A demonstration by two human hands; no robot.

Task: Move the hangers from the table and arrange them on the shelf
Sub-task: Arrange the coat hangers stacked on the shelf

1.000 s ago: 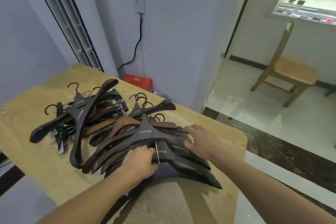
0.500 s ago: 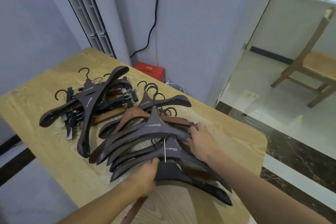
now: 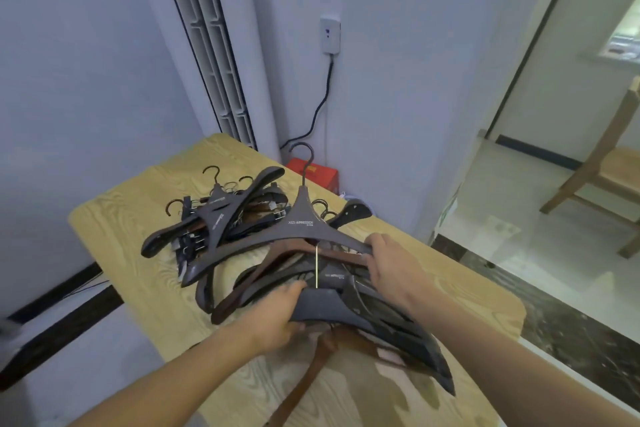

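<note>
A stack of dark grey and brown wooden hangers (image 3: 304, 229) is raised off the light wooden table (image 3: 138, 229), tilted up toward me. My left hand (image 3: 277, 315) grips the near underside of the stack. My right hand (image 3: 391, 263) clasps its right arm. The top hanger's hook stands up at the back. A second pile of dark hangers (image 3: 214, 215), some with metal clips, lies flat on the table's far left. No shelf is in view.
A grey wall with a white socket (image 3: 330, 33) and black cable stands behind the table. A red box (image 3: 317, 173) sits on the floor by the wall. A wooden chair (image 3: 609, 170) stands in the doorway at right.
Both hands have lifted the near stack of hangers off the table, and its top hanger now stands tilted up. The view has tipped upward toward the wall.
</note>
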